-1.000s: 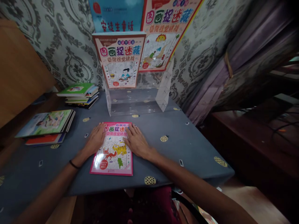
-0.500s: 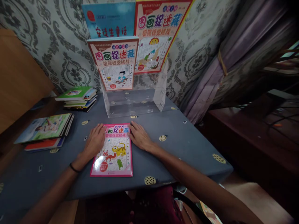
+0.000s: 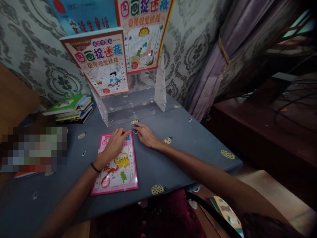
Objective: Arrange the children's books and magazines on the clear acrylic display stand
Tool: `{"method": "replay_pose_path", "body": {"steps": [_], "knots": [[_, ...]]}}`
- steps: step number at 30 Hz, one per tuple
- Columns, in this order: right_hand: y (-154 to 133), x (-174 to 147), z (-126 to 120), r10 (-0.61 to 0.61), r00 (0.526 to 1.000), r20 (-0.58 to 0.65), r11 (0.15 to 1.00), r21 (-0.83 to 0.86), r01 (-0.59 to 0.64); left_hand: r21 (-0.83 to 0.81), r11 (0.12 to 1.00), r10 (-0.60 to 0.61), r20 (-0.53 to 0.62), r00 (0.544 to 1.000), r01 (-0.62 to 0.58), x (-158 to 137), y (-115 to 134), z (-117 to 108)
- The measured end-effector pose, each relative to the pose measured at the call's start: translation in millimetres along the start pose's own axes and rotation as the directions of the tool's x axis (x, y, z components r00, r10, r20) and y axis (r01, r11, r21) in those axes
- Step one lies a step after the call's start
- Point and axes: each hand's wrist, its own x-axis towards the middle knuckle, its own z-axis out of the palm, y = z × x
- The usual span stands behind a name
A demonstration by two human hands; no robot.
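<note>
A pink picture book point(image 3: 125, 180) with a yellow tiger and a red fox on its cover lies flat on the cloth-covered table. My left hand point(image 3: 114, 142), with a dark band at the wrist, rests across the upper part of this cover. Its fingers stretch toward the top right corner and hide part of the title. Just right of that corner, my right hand point(image 3: 146, 136) is on the tablecloth, fingers extended and holding nothing. The fingertips of both hands are close together but apart.
Behind the book stands a clear acrylic rack point(image 3: 160, 89) bearing a brown-edged book point(image 3: 99, 62), a red-edged book point(image 3: 142, 43) and a blue book point(image 3: 86, 16). One book stack point(image 3: 70, 107) sits at the back left; a blurred-out pile point(image 3: 34, 148) lies nearer. A purple curtain point(image 3: 210, 72) hangs at right.
My left hand has slid from the book's left edge across the cover to its top right corner. My right hand has come off the book's right edge onto the cloth. The view has shifted.
</note>
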Motion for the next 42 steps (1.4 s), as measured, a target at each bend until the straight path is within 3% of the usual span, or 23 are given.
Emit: {"method": "replay_pose_path", "body": {"steps": [15, 25, 32, 38, 42], "knots": [[2.4, 1.5, -0.8, -0.062, 0.998, -0.017, 0.998, -0.031, 0.061, 0.061, 0.998, 0.001, 0.020, 1.000, -0.002, 3.9, 1.4, 2.2], [-1.0, 0.9, -3.7, -0.107, 0.992, 0.069, 0.991, -0.073, 0.112, 0.121, 0.993, 0.009, 0.007, 1.000, -0.010, 1.7, 3.7, 3.3], [1.4, 1.9, 0.1, -0.112, 0.989, 0.098, 0.986, -0.111, 0.123, -0.082, 0.994, 0.078, 0.139, 0.987, -0.067, -24.8, 7.1, -18.6], [3.1, 1.4, 2.8, -0.132, 0.988, 0.081, 0.987, -0.083, 0.138, -0.362, 0.911, 0.268, 0.158, 0.950, -0.197, -73.3, 42.6, -47.1], [4.5, 0.2, 4.5, -0.135, 0.988, 0.074, 0.988, -0.071, 0.141, -0.404, 0.887, 0.310, 0.164, 0.937, -0.223, -94.5, 61.5, -61.0]]}}
